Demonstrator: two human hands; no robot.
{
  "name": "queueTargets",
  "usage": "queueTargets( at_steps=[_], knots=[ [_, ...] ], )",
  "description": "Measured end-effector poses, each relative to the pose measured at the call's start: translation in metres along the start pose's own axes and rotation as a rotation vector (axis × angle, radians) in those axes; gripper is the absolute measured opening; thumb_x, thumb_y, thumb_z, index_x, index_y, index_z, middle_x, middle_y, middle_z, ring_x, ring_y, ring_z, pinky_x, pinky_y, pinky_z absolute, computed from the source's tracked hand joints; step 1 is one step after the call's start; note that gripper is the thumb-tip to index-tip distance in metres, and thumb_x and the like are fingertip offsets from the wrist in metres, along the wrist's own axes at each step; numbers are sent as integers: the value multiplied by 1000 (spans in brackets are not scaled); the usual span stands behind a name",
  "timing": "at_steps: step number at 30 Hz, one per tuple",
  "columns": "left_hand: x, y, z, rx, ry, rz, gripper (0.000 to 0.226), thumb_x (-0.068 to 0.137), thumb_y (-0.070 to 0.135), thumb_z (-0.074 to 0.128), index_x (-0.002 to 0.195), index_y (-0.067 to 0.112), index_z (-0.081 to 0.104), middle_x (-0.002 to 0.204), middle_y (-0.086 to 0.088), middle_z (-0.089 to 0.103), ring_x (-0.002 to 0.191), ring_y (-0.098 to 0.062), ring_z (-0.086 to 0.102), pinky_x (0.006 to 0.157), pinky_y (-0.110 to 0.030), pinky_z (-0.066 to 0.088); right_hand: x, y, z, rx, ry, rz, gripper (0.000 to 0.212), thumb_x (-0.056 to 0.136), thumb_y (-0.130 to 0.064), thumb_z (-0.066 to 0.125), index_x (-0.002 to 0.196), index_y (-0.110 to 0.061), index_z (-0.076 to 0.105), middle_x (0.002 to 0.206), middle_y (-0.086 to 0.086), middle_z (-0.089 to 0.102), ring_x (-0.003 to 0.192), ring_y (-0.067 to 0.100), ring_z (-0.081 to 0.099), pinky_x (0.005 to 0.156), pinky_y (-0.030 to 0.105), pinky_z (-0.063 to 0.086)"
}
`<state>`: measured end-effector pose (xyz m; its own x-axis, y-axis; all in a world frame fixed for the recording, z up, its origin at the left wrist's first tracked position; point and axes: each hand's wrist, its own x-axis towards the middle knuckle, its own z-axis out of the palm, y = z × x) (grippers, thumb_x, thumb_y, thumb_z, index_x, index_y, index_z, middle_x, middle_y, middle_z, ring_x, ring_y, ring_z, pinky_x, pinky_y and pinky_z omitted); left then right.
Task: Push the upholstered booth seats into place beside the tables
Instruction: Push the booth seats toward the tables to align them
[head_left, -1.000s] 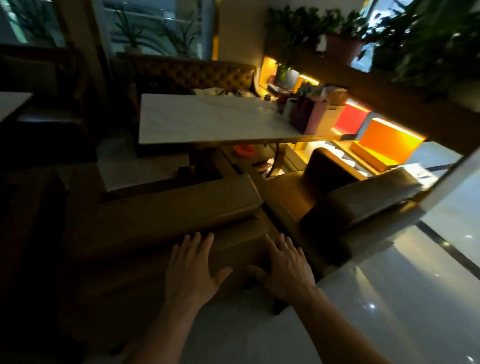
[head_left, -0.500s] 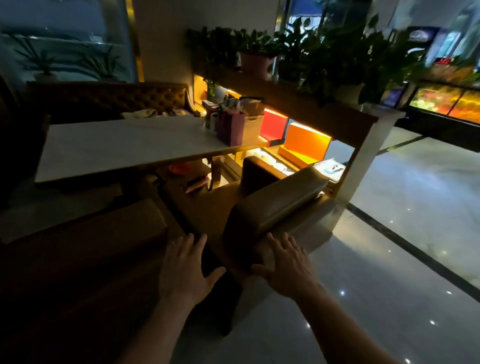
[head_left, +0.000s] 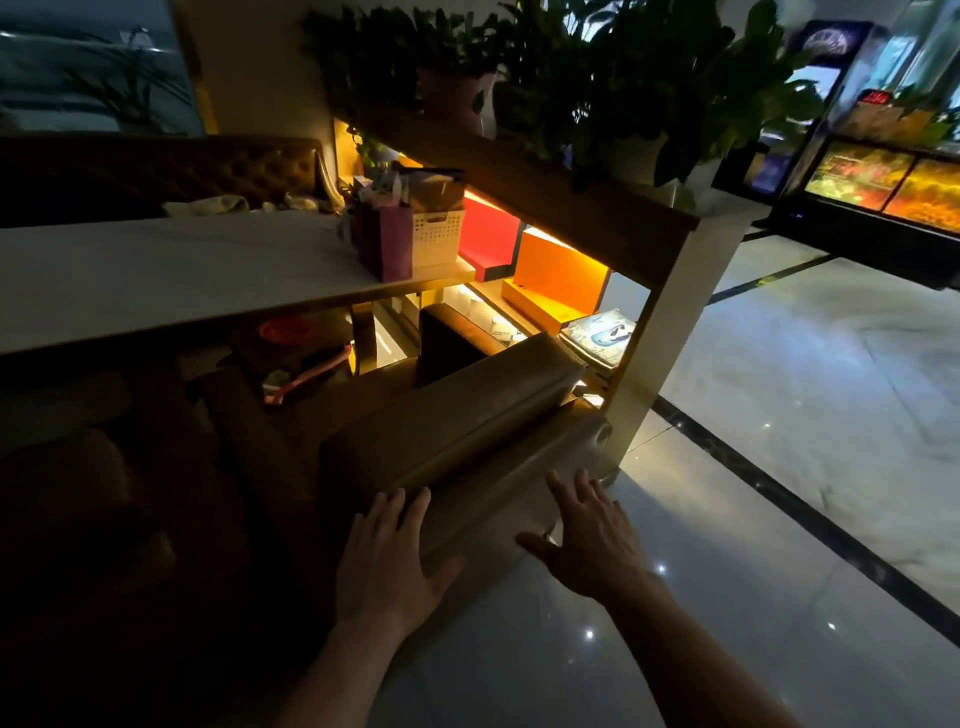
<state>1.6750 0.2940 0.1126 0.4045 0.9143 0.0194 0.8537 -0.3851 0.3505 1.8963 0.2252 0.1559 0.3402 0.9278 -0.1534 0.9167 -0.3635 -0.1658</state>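
Note:
A tan upholstered booth seat (head_left: 457, 421) stands in front of me, its padded backrest towards me, beside the white marble table (head_left: 156, 270). My left hand (head_left: 387, 561) lies flat, fingers spread, on the back of the seat near its left end. My right hand (head_left: 592, 535) is spread open at the lower back edge of the same seat; contact there is unclear. A second, darker booth seat (head_left: 93, 493) sits to the left in deep shadow. A tufted bench (head_left: 156, 171) stands beyond the table.
A wooden planter shelf (head_left: 545, 192) with potted plants runs along the right, on a white post (head_left: 670, 338) close to the seat's right end. Bags and a white basket (head_left: 436, 236) stand on the table's far end. Glossy tiled floor (head_left: 779, 467) spreads to the right.
My view and both hands have shifted right, from the left seat's back to the right seat's back. The right seat now stands closer to the table and the post.

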Motion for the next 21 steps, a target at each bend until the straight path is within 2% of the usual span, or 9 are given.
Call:
queueTargets(
  at_steps=[5,10,14,17,21],
  knots=[
    [68,18,54,-34,-39,-59,93,81,77,43,153,36,2,163,1,4,148,-19,-5,120,-41,0,84,44,18,-36,-53,-7,100,82,-75,51,156,-31,1,165,13,-1,151,34,1,122,49,17],
    [117,19,88,-14,-41,-167,90,82,75,43,153,35,6,162,1,10,148,-22,1,119,-41,5,166,59,32,-52,-112,-109,99,83,-74,50,156,-29,1,165,13,-1,151,32,0,122,49,15],
    [127,22,100,77,82,-185,75,84,72,41,146,30,37,146,-2,43,136,-25,29,114,-45,26,211,65,53,-67,-167,-178,101,82,-77,48,156,-29,-1,165,12,0,151,33,2,121,49,17],
    [125,20,116,92,134,-202,66,85,65,46,137,25,50,138,-3,50,130,-26,39,112,-47,25,237,68,72,-86,-216,-222,100,82,-80,43,156,-30,-1,165,12,3,151,32,5,121,49,20],
    [124,26,130,143,184,-226,58,85,59,51,131,25,55,133,-2,52,128,-26,39,112,-43,22,266,70,90,-88,-237,-314,97,82,-76,49,156,-30,8,163,11,13,150,31,12,118,49,25]
  ],
)
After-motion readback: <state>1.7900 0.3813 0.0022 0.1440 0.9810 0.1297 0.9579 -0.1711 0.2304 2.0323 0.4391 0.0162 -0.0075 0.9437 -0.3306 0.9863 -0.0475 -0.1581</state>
